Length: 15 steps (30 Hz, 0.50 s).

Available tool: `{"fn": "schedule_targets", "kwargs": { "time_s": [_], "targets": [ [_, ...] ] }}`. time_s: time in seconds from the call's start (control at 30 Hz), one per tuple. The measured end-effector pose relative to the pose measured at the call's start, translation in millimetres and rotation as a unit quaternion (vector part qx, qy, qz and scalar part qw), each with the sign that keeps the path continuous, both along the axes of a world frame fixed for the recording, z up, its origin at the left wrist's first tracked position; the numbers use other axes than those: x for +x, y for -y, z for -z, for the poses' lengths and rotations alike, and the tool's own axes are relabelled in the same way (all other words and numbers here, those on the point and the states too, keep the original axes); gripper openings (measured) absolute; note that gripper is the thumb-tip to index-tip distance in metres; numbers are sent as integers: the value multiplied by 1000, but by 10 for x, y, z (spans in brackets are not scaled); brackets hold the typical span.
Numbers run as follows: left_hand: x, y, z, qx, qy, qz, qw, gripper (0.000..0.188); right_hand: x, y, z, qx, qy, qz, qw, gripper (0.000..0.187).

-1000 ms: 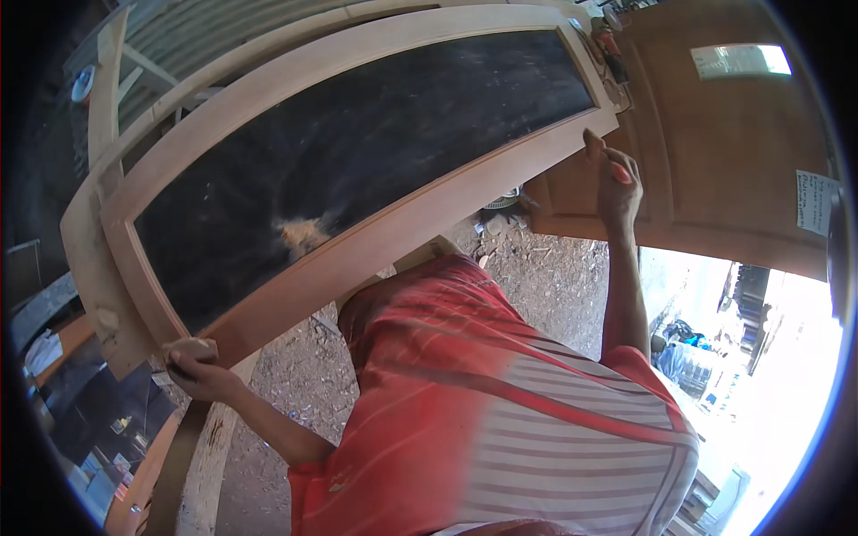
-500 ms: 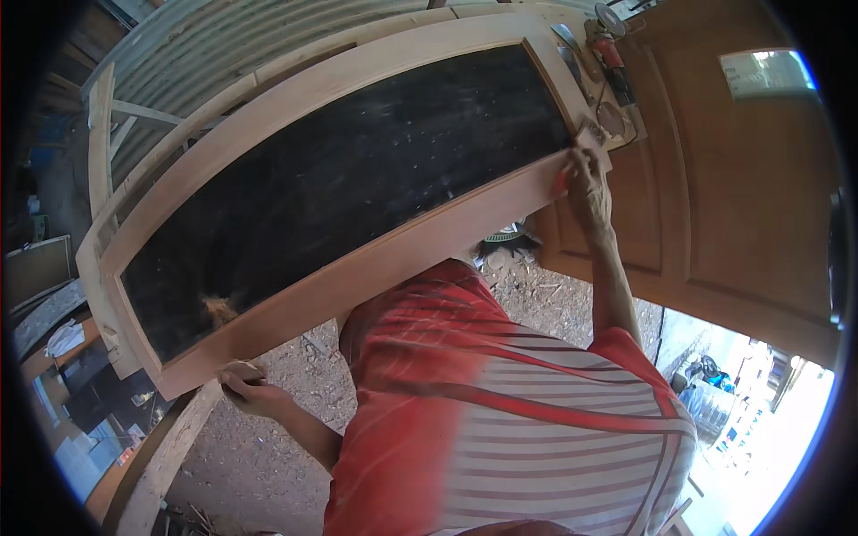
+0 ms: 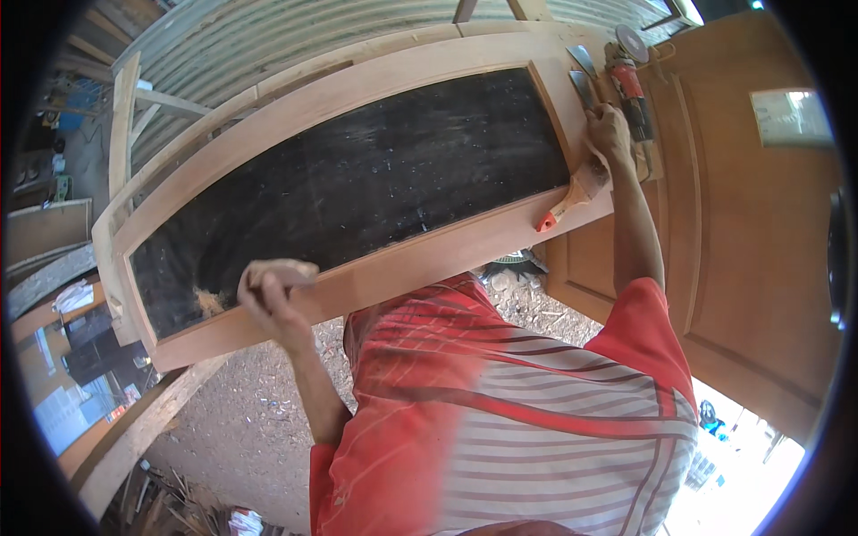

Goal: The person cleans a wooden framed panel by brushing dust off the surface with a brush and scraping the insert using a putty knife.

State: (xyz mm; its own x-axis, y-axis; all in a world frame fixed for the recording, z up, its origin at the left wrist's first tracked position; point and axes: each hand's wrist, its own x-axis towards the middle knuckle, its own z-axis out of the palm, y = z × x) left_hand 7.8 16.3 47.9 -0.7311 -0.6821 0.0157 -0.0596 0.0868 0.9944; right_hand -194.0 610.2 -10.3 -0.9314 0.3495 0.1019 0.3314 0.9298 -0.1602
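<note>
A long wooden door frame (image 3: 420, 255) with a black panel (image 3: 357, 188) lies tilted across the view. My left hand (image 3: 268, 299) is closed on a tan sanding block (image 3: 284, 272), pressed on the frame's near rail towards its left end. My right hand (image 3: 610, 134) lies on the frame's right end, fingers curled against a metal scraper (image 3: 583, 87); I cannot see whether it grips the scraper. A paintbrush (image 3: 572, 196) with an orange handle tip lies just below that hand. My red striped shirt (image 3: 518, 420) fills the lower middle.
A red angle grinder (image 3: 630, 85) lies by the scraper on the frame's right end. A brown panelled door (image 3: 742, 232) stands to the right. Corrugated metal sheeting (image 3: 295, 36) runs behind the frame. Sawdust covers the ground (image 3: 241, 420), and planks (image 3: 134, 438) lie at the lower left.
My left hand slid to the right along the near rail with the block. My right hand went from the frame's near edge up to its right end by the scraper.
</note>
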Motion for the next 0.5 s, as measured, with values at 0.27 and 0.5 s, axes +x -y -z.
{"fn": "schedule_targets", "kwargs": {
  "time_s": [0.27,0.5],
  "targets": [
    [-642,-611,225,-20,8,185,982,33,13,1,-132,-12,-51,-119,992,25],
    [-938,-826,465,-158,15,193,968,42,258,947,-447,-157,-201,-184,949,30]
  ]
}}
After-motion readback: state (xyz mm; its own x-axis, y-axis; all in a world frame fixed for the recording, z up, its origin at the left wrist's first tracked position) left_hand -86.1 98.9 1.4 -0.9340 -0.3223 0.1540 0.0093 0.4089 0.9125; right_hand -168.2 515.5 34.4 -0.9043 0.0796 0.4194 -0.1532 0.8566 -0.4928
